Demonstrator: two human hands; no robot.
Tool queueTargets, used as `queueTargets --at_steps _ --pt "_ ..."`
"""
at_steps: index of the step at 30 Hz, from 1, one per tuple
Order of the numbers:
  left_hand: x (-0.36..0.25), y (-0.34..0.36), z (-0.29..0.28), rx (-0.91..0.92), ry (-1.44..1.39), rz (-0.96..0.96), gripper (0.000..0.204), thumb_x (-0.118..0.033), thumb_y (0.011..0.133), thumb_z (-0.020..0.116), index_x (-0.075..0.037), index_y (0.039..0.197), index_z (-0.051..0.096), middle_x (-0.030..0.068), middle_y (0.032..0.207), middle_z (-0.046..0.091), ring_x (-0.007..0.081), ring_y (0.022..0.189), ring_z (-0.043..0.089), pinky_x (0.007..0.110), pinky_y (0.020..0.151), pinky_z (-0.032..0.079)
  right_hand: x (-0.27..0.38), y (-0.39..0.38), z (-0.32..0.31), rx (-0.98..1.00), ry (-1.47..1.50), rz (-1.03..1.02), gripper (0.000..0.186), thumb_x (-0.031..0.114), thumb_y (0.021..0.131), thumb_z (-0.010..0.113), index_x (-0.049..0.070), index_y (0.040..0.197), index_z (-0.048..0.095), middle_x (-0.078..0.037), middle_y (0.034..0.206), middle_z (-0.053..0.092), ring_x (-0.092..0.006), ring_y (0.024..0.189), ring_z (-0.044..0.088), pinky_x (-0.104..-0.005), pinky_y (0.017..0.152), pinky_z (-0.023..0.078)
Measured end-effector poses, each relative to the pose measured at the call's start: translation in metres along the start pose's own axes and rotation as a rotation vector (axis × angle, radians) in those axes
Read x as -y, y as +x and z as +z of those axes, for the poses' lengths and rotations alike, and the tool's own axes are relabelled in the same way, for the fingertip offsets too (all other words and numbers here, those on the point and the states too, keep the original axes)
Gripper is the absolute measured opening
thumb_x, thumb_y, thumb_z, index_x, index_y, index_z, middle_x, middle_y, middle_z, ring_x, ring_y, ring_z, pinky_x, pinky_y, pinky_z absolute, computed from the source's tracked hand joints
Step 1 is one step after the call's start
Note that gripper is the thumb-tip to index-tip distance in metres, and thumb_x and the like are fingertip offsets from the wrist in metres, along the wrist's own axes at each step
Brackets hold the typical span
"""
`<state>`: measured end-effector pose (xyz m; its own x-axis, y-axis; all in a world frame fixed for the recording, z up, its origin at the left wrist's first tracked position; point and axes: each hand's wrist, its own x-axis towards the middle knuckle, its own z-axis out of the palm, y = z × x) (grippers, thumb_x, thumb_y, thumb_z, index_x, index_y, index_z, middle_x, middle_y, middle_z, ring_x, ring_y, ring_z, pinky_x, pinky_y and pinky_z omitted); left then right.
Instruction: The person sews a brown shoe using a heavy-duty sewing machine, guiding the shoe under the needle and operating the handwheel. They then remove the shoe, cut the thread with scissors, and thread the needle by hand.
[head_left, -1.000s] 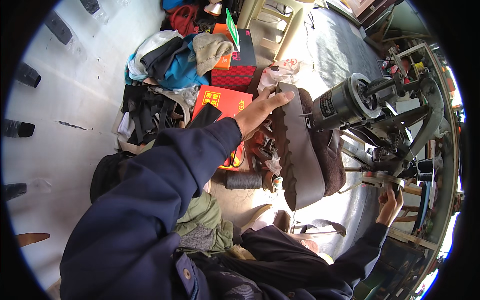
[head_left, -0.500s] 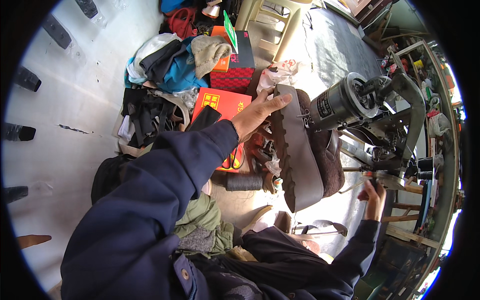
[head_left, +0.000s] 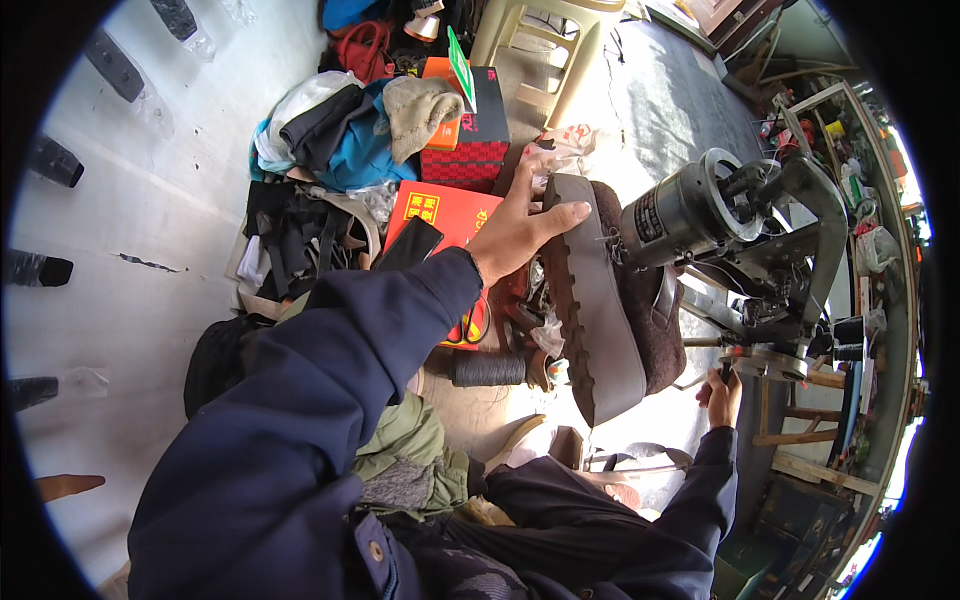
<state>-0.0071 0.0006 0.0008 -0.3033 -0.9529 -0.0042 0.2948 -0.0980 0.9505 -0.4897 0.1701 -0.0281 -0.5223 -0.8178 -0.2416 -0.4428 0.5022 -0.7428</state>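
Observation:
A boot (head_left: 607, 320) with a thick grey-brown sole and fuzzy brown lining sits on its side against a hand-cranked shoe sewing machine (head_left: 662, 218). My left hand (head_left: 515, 228) grips the sole's edge near the upper end, thumb across the sole's side face and fingers on its ridged tread. The machine's dark metal cylinder meets the boot's fuzzy opening, where a bit of thread shows. Lower right, my right hand (head_left: 722, 398) is closed round a small dark crank handle on the machine's wheel (head_left: 768, 362). Part of its fingers is hidden.
Left of the boot lie a red box (head_left: 435, 208), a black phone (head_left: 408, 245), a spool of dark thread (head_left: 489, 370) and scissors with yellow-and-red handles. Clothes (head_left: 345, 130) and a plastic stool (head_left: 560, 60) are behind. A cluttered shelf (head_left: 890, 250) stands on the right.
My right hand has swung left and slightly up with the crank handle. My left hand stays on the boot, its fingers slightly more spread. The boot has barely shifted.

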Motion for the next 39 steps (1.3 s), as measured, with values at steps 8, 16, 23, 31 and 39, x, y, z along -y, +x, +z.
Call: queueTargets --at_steps 8,16,23,31,39 --pt "-0.027 -0.001 -0.009 0.165 0.067 -0.122 0.113 -0.066 0.085 0.078 0.001 0.159 0.026 0.0239 0.152 0.041 0.0314 0.142 0.045 0.04 0.117 0.038 0.04 -0.018 0.016 0.085 0.023 -0.006 0.023 0.022 0.099 0.061 0.004 0.085 0.059 -0.005 0.06 0.059 -0.0151 0.047 0.056 -0.0296 0.045 0.042" --pt "-0.016 0.003 -0.004 0.142 0.364 0.072 0.133 -0.078 0.072 0.081 0.008 0.156 0.024 0.0281 0.154 0.039 0.0347 0.147 0.038 0.041 0.12 0.034 0.033 -0.015 0.015 0.093 0.021 -0.007 0.022 0.022 0.099 0.062 0.003 0.087 0.06 -0.004 0.06 0.057 -0.0157 0.047 0.056 -0.03 0.045 0.042" --pt "-0.015 0.003 -0.01 0.201 0.077 -0.059 0.107 -0.064 0.086 0.078 -0.003 0.157 0.027 0.0177 0.142 0.053 0.0268 0.132 0.05 0.042 0.11 0.043 0.056 -0.029 0.02 0.095 0.081 -0.053 0.021 0.019 0.097 0.064 0.002 0.086 0.062 -0.005 0.062 0.061 -0.0139 0.053 0.06 -0.0288 0.05 0.043" --pt "-0.01 -0.003 -0.014 0.243 0.034 -0.117 0.082 -0.055 0.094 0.075 -0.017 0.156 0.035 0.0064 0.133 0.054 0.0166 0.124 0.051 0.035 0.109 0.04 0.074 -0.021 -0.075 -0.301 0.141 -0.253 0.013 0.016 0.098 0.064 0.004 0.102 0.068 0.002 0.071 0.059 -0.0075 0.056 0.055 -0.0224 0.053 0.041" --pt "-0.008 -0.003 -0.018 0.266 0.116 -0.113 0.085 -0.061 0.094 0.071 -0.015 0.157 0.036 0.0067 0.141 0.046 0.0177 0.126 0.047 0.035 0.113 0.036 -0.019 0.026 -0.052 -0.34 0.02 0.07 0.009 0.01 0.096 0.057 0.006 0.103 0.063 0.0 0.065 0.055 -0.0093 0.05 0.053 -0.026 0.044 0.039"
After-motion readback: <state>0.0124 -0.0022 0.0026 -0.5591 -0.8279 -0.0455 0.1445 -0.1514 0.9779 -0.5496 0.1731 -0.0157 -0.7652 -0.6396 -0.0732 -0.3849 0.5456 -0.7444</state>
